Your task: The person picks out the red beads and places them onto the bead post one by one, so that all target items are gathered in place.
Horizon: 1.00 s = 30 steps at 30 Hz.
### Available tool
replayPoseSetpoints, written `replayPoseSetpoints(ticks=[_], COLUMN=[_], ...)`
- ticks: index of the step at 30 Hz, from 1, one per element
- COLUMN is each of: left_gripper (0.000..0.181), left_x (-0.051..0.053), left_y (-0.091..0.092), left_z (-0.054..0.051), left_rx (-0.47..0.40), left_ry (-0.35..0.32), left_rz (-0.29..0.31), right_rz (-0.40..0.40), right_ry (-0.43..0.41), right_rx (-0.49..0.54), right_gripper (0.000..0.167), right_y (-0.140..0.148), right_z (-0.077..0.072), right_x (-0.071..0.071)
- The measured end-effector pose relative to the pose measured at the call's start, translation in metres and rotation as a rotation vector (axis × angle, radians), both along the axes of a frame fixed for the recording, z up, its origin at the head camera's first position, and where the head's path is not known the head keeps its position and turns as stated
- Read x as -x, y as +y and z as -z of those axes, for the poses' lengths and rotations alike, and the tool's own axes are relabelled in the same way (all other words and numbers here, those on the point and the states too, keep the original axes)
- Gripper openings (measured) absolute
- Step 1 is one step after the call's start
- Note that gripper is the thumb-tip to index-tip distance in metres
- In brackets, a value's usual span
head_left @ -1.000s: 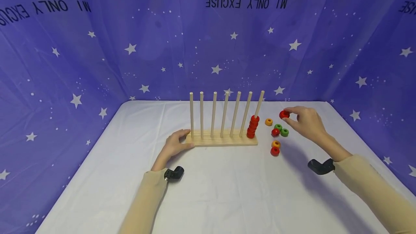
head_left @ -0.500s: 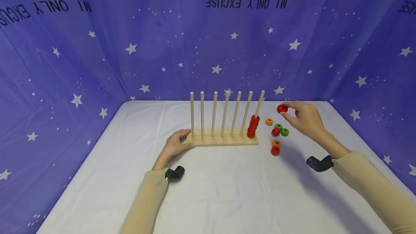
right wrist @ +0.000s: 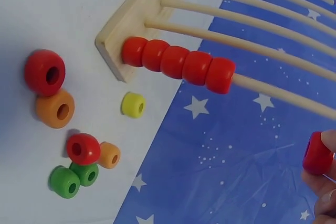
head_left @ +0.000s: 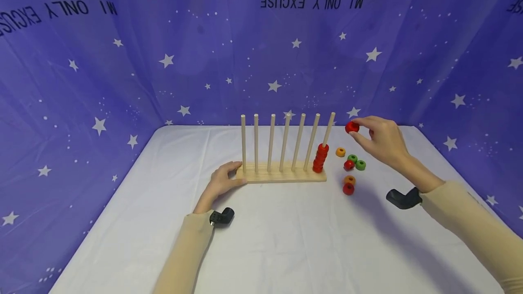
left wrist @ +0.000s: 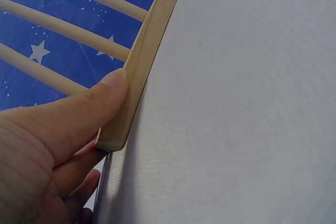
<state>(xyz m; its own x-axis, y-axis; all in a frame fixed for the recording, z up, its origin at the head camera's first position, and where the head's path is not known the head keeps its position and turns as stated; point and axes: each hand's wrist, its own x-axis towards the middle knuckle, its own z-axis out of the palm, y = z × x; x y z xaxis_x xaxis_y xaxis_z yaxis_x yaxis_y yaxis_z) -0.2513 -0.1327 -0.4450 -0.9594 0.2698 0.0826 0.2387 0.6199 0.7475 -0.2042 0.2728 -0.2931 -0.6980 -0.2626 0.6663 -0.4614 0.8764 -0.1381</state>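
A wooden base [head_left: 282, 176] with several upright pegs stands mid-table; red beads [head_left: 320, 158] are stacked on its rightmost peg, also seen as a row of red beads [right wrist: 175, 62] in the right wrist view. My left hand [head_left: 222, 181] grips the left end of the base, the thumb [left wrist: 113, 90] on its front edge in the left wrist view. Between thumb and fingers my right hand [head_left: 382, 142] pinches a red bead [head_left: 352, 127], raised to the right of that peg's top. The same held bead [right wrist: 317, 153] is at the right edge of the right wrist view, apart from the peg.
Loose beads lie right of the base: an orange bead [head_left: 341, 152], a green bead [head_left: 360, 165], a red bead [head_left: 348, 188] and others. The right wrist view also has a yellow bead [right wrist: 134, 105] near the base. A starry purple cloth [head_left: 245, 58] hangs behind the table.
My right hand has risen and moved slightly left with the red bead, nearer the top of the rightmost peg. The left hand keeps its grip on the base.
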Motion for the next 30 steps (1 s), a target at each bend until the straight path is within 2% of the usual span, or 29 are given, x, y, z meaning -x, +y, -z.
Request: replayPoseSetpoints(ticks=[11, 18, 25, 30], left_gripper=[0.066, 0.066, 0.066, 0.066], left_x=[0.0, -0.001, -0.001, -0.001], left_y=[-0.001, 0.0, 0.0, 0.0], left_z=[-0.001, -0.003, -0.001, -0.003], left_rx=[-0.003, -0.008, -0.021, -0.02], left_ry=[-0.026, -0.034, -0.041, -0.04], left_rz=[-0.012, -0.011, -0.014, -0.016], right_rz=[-0.031, -0.019, -0.048, -0.051], right_ry=[0.068, 0.068, 0.101, 0.087], right_rx=[0.001, 0.01, 0.023, 0.017], right_gripper=[0.028, 0.03, 0.029, 0.029], right_y=[-0.008, -0.016, -0.024, -0.03], right_z=[-0.009, -0.018, -0.028, -0.032], right_x=[0.005, 0.005, 0.009, 0.011])
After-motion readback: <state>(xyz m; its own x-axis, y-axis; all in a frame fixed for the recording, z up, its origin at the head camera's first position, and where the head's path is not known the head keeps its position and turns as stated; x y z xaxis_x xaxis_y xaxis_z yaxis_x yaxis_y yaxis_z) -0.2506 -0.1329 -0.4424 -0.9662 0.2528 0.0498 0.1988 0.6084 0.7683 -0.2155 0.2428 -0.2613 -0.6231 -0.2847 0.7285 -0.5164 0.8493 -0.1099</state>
